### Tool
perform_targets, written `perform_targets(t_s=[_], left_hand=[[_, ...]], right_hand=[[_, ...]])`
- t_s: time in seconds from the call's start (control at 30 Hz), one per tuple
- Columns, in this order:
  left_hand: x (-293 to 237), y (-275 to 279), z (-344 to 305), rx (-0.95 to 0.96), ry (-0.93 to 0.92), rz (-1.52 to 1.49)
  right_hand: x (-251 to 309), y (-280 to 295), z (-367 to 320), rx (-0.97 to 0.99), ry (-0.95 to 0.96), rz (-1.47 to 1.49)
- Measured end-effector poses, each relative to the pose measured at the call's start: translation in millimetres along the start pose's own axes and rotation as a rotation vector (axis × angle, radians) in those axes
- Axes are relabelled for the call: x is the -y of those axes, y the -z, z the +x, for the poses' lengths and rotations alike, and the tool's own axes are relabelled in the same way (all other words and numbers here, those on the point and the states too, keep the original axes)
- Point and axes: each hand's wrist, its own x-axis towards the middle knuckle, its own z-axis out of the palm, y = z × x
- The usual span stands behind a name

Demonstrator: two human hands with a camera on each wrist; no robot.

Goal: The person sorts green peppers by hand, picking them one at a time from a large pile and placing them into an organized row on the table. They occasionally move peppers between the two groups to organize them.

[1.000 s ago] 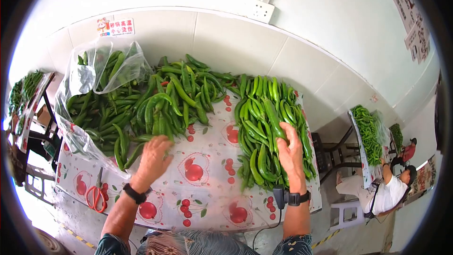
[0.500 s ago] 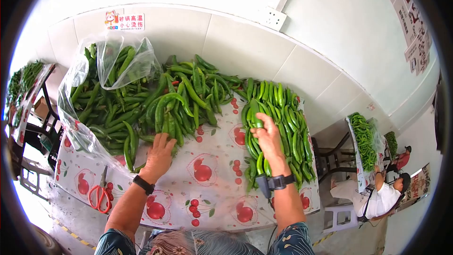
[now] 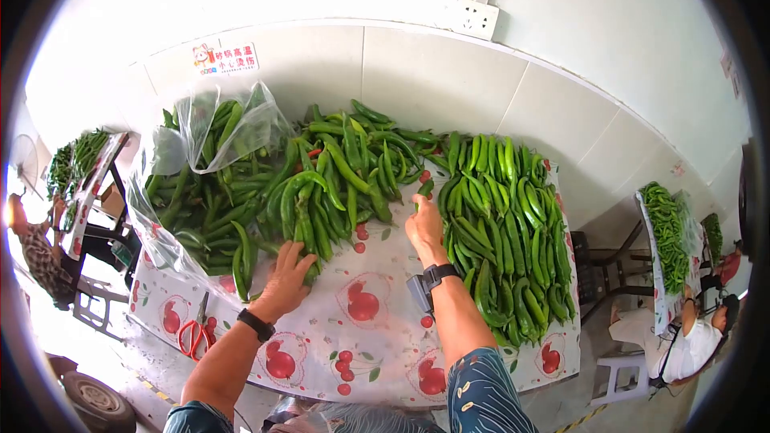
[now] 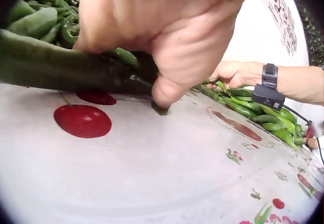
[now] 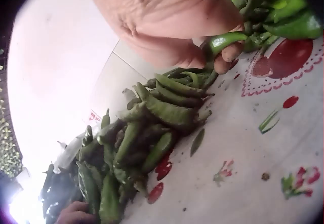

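In the head view, my left hand (image 3: 282, 281) is at the front edge of the loose green pepper pile (image 3: 321, 184). The left wrist view shows that hand (image 4: 167, 36) with thumb and fingers astride a dark green pepper (image 4: 55, 69), gripping it near one end. My right hand (image 3: 425, 228) is between the loose pile and the neat rows of peppers (image 3: 513, 232). It holds a small green pepper (image 3: 426, 188) upright; in the right wrist view, the fingers of this hand (image 5: 172, 21) curl round the pepper (image 5: 228, 42).
A clear plastic bag (image 3: 148, 216) lies around the left part of the pile. Red-handled scissors (image 3: 195, 337) lie at the front left of the patterned tablecloth (image 3: 361, 353). A tiled wall stands behind. Side tables with peppers (image 3: 670, 232) and other people (image 3: 694, 345) are beyond.
My right hand has moved left from above the rows to the gap beside the loose pile. My left hand has stayed at the pile's front edge, and the head view has shifted.
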Motion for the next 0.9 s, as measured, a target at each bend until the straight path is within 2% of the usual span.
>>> perform_targets(t_s=[0.07, 0.17, 0.27, 0.3, 0.4, 0.43, 0.57, 0.7, 0.83, 0.9], left_hand=[[-1.8, -6.2, 3.2, -0.005, 0.033, 0.033], [1.4, -10.9, 3.2, 0.011, 0.051, 0.052], [4.8, -13.7, 3.7, -0.004, 0.031, 0.044], [4.2, -12.4, 2.9, -0.001, 0.03, 0.034], [3.0, 0.5, 3.9, 0.03, 0.002, -0.034], [4.2, 4.6, 3.7, 0.031, -0.021, -0.07], [-1.8, 35.3, -13.8, -0.078, -0.12, -0.171], [9.6, 56.1, -52.7, 0.003, -0.072, -0.26], [22.4, 51.4, -100.8, 0.085, -0.02, -0.278], [21.3, 49.7, -107.7, 0.087, -0.031, -0.222]], right_hand=[[-2.3, -5.2, 7.0, 0.06, -0.036, -0.07], [-9.9, -10.6, 14.8, 0.099, 0.01, -0.156], [-22.1, -16.1, 30.9, 0.061, 0.045, -0.194], [-16.5, -8.1, 35.9, 0.126, -0.001, -0.233], [-19.0, -6.4, 48.1, 0.11, 0.013, -0.422], [-19.7, -7.4, 51.8, 0.045, 0.039, -0.455], [-12.6, 1.6, 78.7, -0.085, 0.13, -0.206], [-11.6, 7.9, 123.0, -0.027, -0.028, 0.09], [-11.6, 7.1, 151.4, -0.022, -0.183, 0.244], [-11.8, 4.7, 163.0, -0.022, -0.185, 0.214]])
